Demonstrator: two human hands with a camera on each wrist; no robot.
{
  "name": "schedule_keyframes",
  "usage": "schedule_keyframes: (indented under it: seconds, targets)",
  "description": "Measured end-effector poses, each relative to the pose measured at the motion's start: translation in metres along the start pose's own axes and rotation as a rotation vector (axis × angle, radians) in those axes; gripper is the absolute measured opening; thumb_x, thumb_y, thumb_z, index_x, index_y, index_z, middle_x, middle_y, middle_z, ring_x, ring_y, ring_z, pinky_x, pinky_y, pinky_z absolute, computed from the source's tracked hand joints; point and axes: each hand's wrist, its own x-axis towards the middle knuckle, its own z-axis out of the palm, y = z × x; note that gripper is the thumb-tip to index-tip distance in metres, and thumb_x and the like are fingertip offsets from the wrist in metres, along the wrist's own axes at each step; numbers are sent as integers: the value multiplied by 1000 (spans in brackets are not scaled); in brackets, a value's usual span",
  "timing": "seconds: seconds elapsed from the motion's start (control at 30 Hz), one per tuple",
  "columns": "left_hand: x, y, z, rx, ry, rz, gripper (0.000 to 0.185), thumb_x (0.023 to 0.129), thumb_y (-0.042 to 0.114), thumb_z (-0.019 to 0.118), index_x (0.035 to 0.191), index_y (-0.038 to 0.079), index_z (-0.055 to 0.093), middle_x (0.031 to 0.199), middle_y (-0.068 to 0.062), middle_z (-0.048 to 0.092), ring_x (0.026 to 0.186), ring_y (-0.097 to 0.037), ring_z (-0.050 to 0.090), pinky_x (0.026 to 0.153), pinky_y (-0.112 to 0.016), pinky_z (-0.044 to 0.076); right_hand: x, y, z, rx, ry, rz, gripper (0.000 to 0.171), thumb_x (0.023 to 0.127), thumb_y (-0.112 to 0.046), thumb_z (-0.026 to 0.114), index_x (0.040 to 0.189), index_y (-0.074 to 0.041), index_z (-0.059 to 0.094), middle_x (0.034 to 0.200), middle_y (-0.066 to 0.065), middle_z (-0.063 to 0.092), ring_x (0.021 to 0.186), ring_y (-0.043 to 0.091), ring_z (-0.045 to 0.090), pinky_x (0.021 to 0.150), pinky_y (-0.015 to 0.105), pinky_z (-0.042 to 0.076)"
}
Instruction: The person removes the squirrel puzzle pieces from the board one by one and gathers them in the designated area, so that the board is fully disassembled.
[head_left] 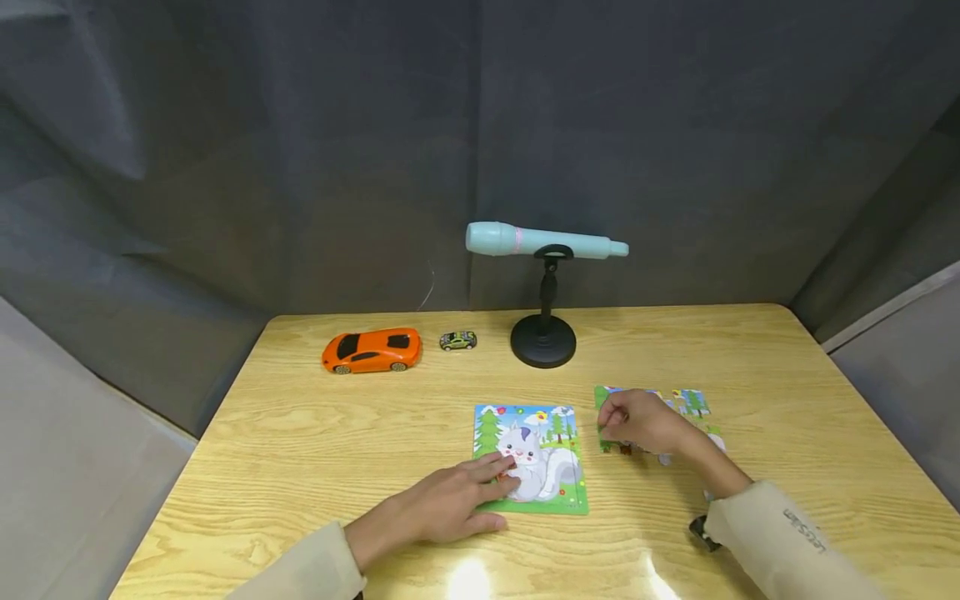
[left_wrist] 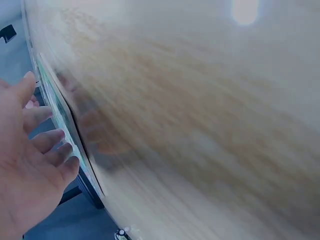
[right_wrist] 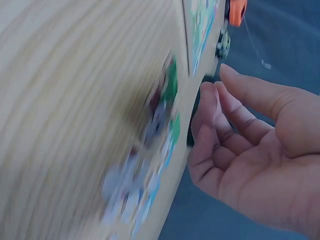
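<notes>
A square squirrel jigsaw puzzle board [head_left: 555, 492] lies on the wooden table, its picture of a white squirrel facing up. My left hand [head_left: 457, 500] rests with spread, relaxed fingers over its left edge; the left wrist view shows the fingertips along the board's edge. Right of the board, several jigsaw pieces [head_left: 693, 402] lie in a loose group, partly covered by my right hand [head_left: 648, 421]. In the right wrist view the same hand [right_wrist: 250, 135] hovers beside the blurred pieces [right_wrist: 132, 185], fingers loosely curled, thumb apart from the index finger, nothing visible between them.
Along the back of the table stand an orange toy car [head_left: 372, 350], a small green-and-black toy car [head_left: 458, 340] and a light blue toy microphone [head_left: 573, 243] on a black stand [head_left: 543, 340]. Dark cloth [head_left: 360, 167] hangs behind. A small black object [head_left: 703, 533] sits by the right sleeve.
</notes>
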Motion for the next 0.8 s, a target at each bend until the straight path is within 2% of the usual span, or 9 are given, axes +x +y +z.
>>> schedule_keyframes:
  seconds: [0.23, 0.53, 0.8]
  targets:
    - [-11, 1, -4, 18, 14, -12, 56, 99, 46, 41, 145, 14, 41, 156, -9, 29, 141, -30, 32, 113, -39, 33, 14, -19, 24, 20, -33, -52, 14, 86, -4, 65, 97, 3, 62, 80, 9, 62, 65, 17, 54, 56, 23, 45]
    - [-15, -1, 0, 72, 61, 39, 55, 99, 44, 43, 141, 10, 45, 152, -11, 34, 136, -31, 42, 110, -40, 37, 25, -38, 56, -13, -104, -109, 10, 85, -3, 66, 93, 1, 64, 76, 3, 62, 68, 10, 52, 59, 20, 44]
    - [-16, 1, 1, 81, 36, 17, 57, 98, 47, 41, 140, 9, 46, 150, -14, 37, 136, -30, 41, 110, -39, 36, 28, -45, 72, 16, -158, -145, 9, 83, -2, 68, 91, 1, 66, 75, 4, 65, 65, 6, 53, 58, 18, 44]
